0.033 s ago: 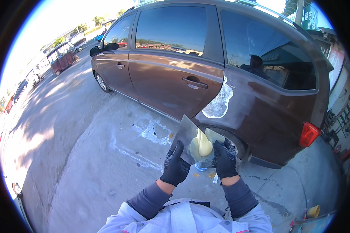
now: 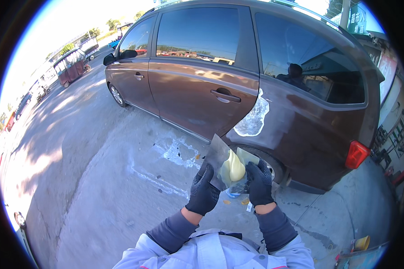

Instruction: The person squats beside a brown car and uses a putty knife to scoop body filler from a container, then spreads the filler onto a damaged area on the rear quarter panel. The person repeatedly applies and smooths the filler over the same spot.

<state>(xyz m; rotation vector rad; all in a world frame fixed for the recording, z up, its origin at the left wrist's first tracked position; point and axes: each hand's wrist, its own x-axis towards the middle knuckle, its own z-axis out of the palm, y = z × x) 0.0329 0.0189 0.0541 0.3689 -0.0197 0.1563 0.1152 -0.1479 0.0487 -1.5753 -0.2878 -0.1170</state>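
My left hand (image 2: 202, 193), in a dark dotted glove, is closed on the left edge of a thin grey putty board (image 2: 215, 159). A thick lump of cream-coloured putty (image 2: 236, 168) sits on the board. My right hand (image 2: 260, 184), gloved alike, grips a pale flat spreader (image 2: 248, 156) against the right side of the putty. Part of the spreader is hidden by my fingers. Beyond my hands, a white-edged, mottled grey bare patch (image 2: 253, 120) shows on the rear side panel of a brown car (image 2: 316, 134), above the wheel.
A rear wheel (image 2: 274, 166) is partly hidden behind my right hand. Below the board, something blue and round (image 2: 232, 193) stands on the concrete ground (image 2: 107, 197), which has white powdery marks. A yellow container (image 2: 362, 243) stands at the lower right. A red three-wheeler (image 2: 70, 67) is parked far left.
The board and the putty have shifted very slightly to the right. Both hands keep their holds.
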